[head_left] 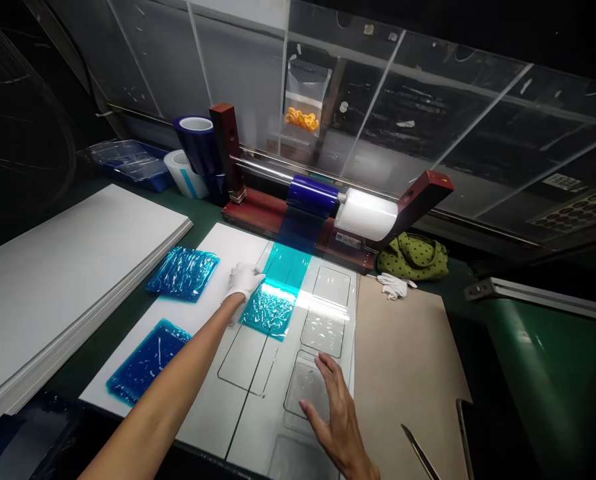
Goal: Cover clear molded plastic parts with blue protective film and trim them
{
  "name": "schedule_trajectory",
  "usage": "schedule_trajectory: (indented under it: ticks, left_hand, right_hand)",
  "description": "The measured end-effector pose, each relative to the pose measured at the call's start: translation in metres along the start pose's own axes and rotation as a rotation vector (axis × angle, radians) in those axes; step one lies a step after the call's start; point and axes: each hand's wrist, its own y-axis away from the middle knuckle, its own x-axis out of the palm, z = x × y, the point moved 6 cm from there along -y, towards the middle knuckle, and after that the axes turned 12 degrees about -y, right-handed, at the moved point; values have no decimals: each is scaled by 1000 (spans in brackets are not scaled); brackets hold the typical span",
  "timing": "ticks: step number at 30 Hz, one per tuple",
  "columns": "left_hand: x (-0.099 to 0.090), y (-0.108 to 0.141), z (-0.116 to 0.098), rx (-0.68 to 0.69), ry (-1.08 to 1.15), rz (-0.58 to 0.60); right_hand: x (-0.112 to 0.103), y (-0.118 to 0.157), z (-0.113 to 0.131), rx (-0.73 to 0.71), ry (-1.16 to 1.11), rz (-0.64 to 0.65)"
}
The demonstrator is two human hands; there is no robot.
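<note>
My left hand [244, 280], in a white glove, is closed at the left edge of a strip of blue protective film [289, 267]. The strip runs down from a blue film roll [312, 195] onto a white board [198, 407] marked with black lines; its lower part looks wrinkled and shiny. My bare right hand [335, 417] is open, fingers apart, over a clear rectangular plastic sheet [305, 390] at the board's right side. More clear sheets lie in a column above and below it. Two blue film-covered stacks [184, 273] lie left of my left arm.
A red stand [255, 212] carries the blue roll and a white roll [367, 215]. White sheets [88, 260] are piled left. Brown cardboard [403, 347] lies right, bearing tweezers [419, 450], with a loose white glove [394, 285] and a green dotted pouch [413, 257] behind.
</note>
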Motion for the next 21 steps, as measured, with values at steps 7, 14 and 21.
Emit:
schedule_trajectory:
  ticks: [7, 14, 21]
  left_hand:
    - [4, 37, 10, 84, 299, 170]
    - [16, 86, 46, -49, 488, 268]
    - [-24, 139, 49, -75, 565, 275]
  right_hand:
    - [-14, -13, 0, 132, -294, -122]
    - [12, -72, -2, 507, -665, -136]
    - [65, -70, 27, 597, -917, 211]
